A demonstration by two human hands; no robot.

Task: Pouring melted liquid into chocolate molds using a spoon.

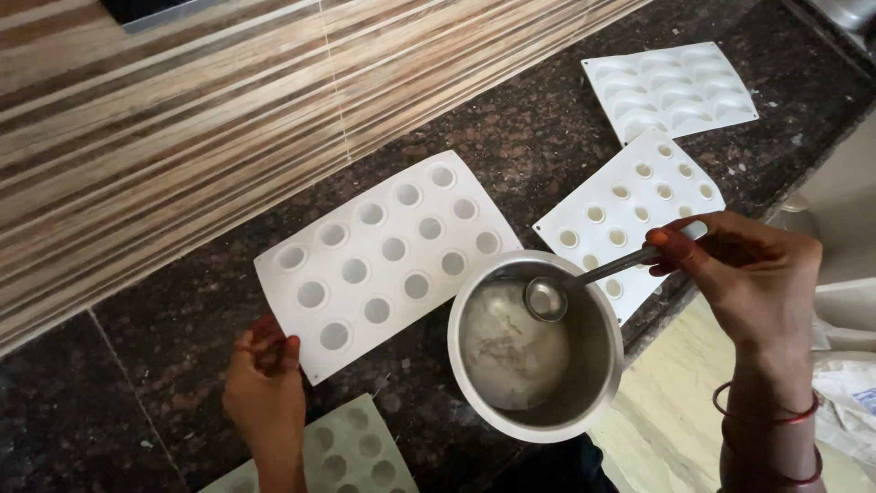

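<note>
The right hand (pixel 753 274) pinches the far end of a steel spoon (pixel 584 278) between thumb and fingertips, fingers closed around the handle. The spoon's long axis runs nearly level across the view, rising slightly to the right: its handle points right toward the hand, its round bowl points left and sits inside a steel pot (pixel 536 347) — whether the bowl touches the contents cannot be told. The pot stands at the near edge of the dark granite counter (pixel 511 137) and holds a pale, whitish mass on its left side.

The left hand (pixel 265 383) lies at the near left corner of a white silicone mould (pixel 388 260) with round cavities, fingers curled and pressed on its edge. This mould's long axis runs from near left to far right, just left of the pot. A second white mould (pixel 630 205) with smaller cavities lies right of the pot, partly under the spoon handle. A third (pixel 671 87), with half-round cavities, lies farther right — well apart. A fourth mould (pixel 351 452) shows at the near edge, just beside the left wrist.
</note>
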